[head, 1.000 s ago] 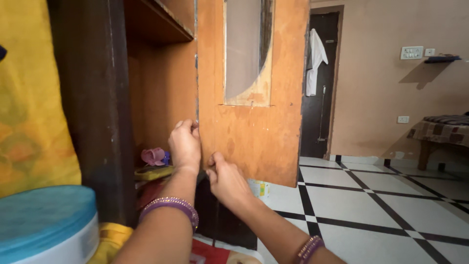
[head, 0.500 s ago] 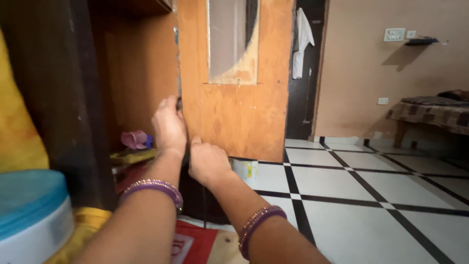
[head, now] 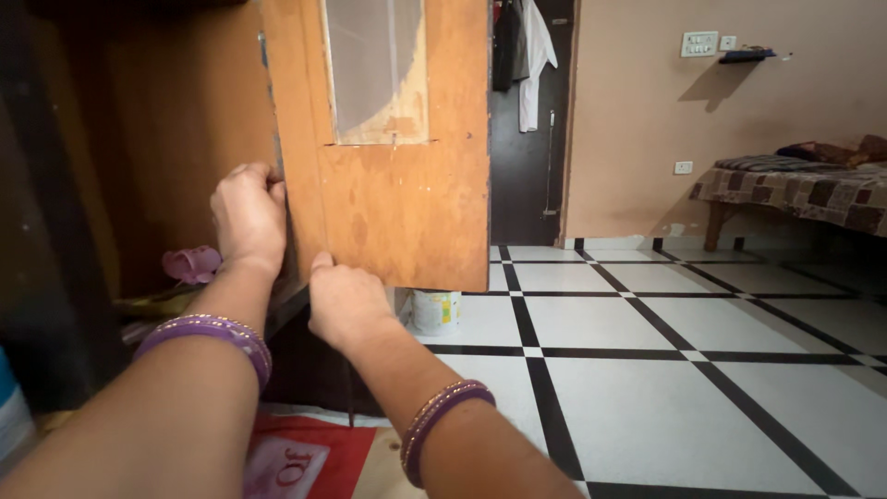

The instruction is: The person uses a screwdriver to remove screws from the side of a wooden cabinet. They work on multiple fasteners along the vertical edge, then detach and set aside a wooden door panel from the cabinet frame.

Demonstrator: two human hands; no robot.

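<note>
An orange-brown wooden cupboard door (head: 407, 203) with a pale panel near its top stands swung open. My left hand (head: 248, 217) is closed around the door's hinge-side edge, about halfway up. My right hand (head: 346, 300) grips the door's lower corner just below and to the right of it. Both wrists wear purple bangles. The cupboard interior (head: 176, 148) is dark, with a pink object (head: 189, 263) on the shelf beside my left hand.
A white and black tiled floor (head: 647, 370) spreads to the right. A small white tub (head: 434, 310) stands on it under the door. A bed with a checked cover (head: 795, 185) is at far right, a dark doorway with hanging white clothes (head: 528, 65) behind. A red printed mat (head: 305, 462) lies below.
The view has shifted right and down, so the cupboard and door sit further left. Both hands stay on the door's edge. The blue-lidded tub at lower left has nearly left the frame.
</note>
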